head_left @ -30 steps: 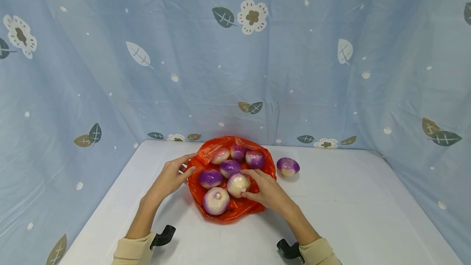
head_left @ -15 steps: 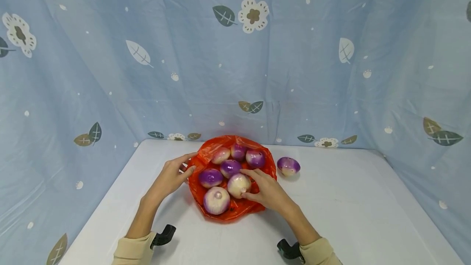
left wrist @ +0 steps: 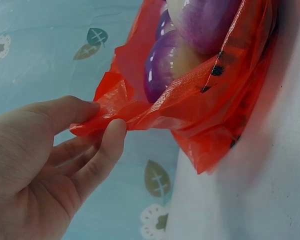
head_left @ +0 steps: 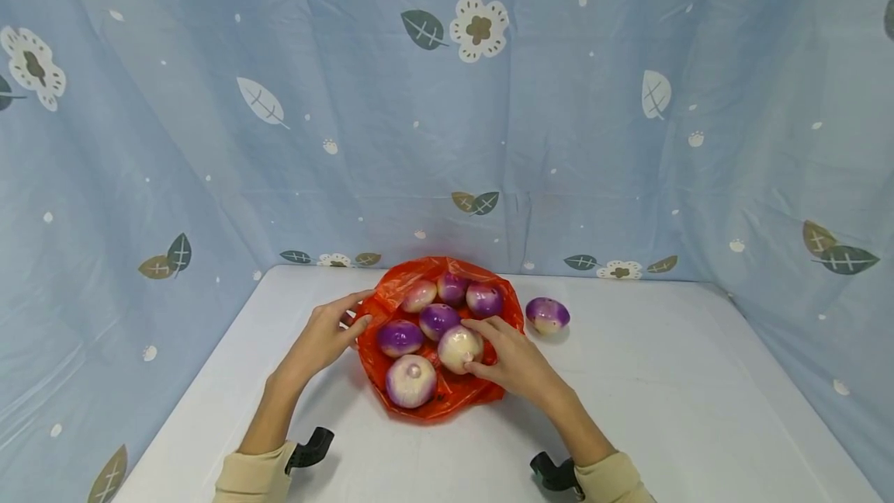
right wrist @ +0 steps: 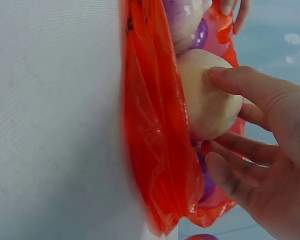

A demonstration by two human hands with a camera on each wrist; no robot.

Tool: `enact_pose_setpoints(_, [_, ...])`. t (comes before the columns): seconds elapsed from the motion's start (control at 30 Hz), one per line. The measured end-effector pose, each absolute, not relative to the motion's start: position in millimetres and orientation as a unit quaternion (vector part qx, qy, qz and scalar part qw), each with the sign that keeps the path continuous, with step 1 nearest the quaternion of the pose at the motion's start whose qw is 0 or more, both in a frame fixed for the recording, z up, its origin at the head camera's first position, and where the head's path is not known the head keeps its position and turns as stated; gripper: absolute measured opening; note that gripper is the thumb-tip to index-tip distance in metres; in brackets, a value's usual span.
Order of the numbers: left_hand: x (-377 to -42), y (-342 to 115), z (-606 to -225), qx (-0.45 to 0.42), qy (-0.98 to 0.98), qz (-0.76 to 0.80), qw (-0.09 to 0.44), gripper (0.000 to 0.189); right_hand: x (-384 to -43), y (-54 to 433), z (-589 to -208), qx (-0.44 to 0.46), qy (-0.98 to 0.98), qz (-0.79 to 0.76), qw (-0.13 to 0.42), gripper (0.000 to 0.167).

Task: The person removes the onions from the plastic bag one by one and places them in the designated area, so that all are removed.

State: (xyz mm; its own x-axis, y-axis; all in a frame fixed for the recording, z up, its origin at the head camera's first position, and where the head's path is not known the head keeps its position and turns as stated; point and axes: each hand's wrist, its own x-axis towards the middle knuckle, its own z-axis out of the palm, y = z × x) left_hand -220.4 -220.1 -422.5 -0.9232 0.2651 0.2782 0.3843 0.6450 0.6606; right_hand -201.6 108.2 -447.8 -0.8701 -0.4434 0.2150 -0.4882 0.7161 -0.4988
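A pale onion [head_left: 457,348] sits inside the mouth of an open red bag [head_left: 457,393], at its near right, with its knobbed end facing the near side. The right hand [head_left: 515,359] is clamped on this onion, the thumb on its near side and fingers reaching round the far side; the right wrist view shows the thumb pressed against its pale skin. Just beside it, to the left, lies a 2nd pale onion [head_left: 410,383], knob upward, by the bag's front edge. Behind these, 5 more onions [head_left: 439,321], mostly purple, rest in the bag, making 7 within it. The left hand [head_left: 323,338] pinches the bag's left rim, the thin plastic held between thumb and fingers. To the right of the bag, well apart from the hands, 1 purple-and-white onion [head_left: 548,317] lies on the white table [head_left: 649,371]. Each wrist bears a black device [head_left: 310,449] at the cuff of a beige sleeve [head_left: 251,478]. Behind the table hangs a blue curtain [head_left: 580,138] printed with leaves and flowers.
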Motion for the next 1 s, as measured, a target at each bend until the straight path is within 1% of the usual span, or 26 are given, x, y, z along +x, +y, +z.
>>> enact_pose_setpoints(0.63, [-220.9, -222.3, -424.0, -0.173, -0.905, -0.381, 0.074, 0.045, -204.2, 122.1, -438.0, 0.240, -0.925, 0.285, 0.079, 0.067])
enact_pose_setpoints(1.0, [-222.9, -224.1, -425.5, -0.175, -0.903, -0.384, 0.077, 0.046, -208.1, 139.9, -429.1, 0.220, -0.921, 0.295, 0.129, 0.064])
